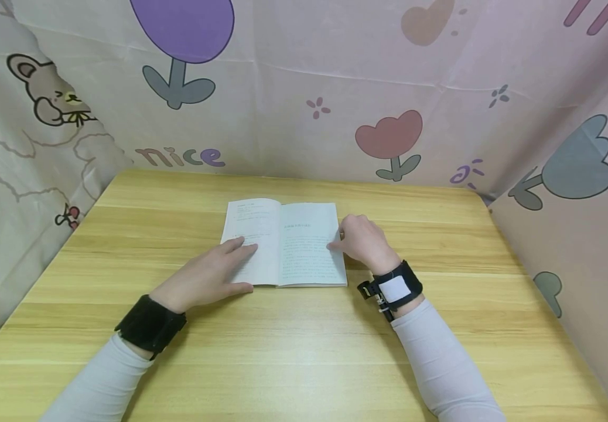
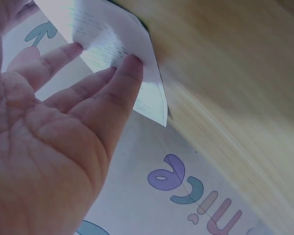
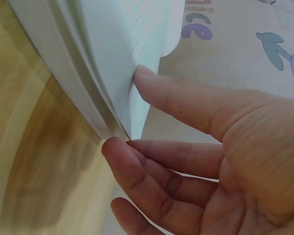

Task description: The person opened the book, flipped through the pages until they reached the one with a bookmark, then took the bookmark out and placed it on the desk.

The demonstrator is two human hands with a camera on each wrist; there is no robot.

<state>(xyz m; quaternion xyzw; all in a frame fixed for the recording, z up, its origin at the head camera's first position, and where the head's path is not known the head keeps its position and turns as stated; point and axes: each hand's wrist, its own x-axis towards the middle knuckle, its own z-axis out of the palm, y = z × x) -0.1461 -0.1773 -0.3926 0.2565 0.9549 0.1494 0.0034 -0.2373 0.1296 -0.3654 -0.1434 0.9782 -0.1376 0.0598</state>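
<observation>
An open paperback book [image 1: 309, 258] lies on the wooden table, printed text on both pages. My left hand [image 1: 204, 275] rests with extended fingers on the lower part of its left page [image 1: 262, 228]. The left wrist view shows those fingertips [image 2: 132, 66] against the printed paper. At the book's right edge, my right hand [image 1: 364, 240] pinches some pages. Its thumb [image 3: 161, 90] lies on the printed side, while curled fingers sit at the outer edge. Loose page edges [image 3: 95, 88] fan slightly apart there.
The light wooden table [image 1: 304, 351] extends around the book on all sides. Patterned cloth [image 1: 283, 88] with flowers and a bear hangs behind it and at both sides. Each wrist wears a black strap [image 1: 151, 325].
</observation>
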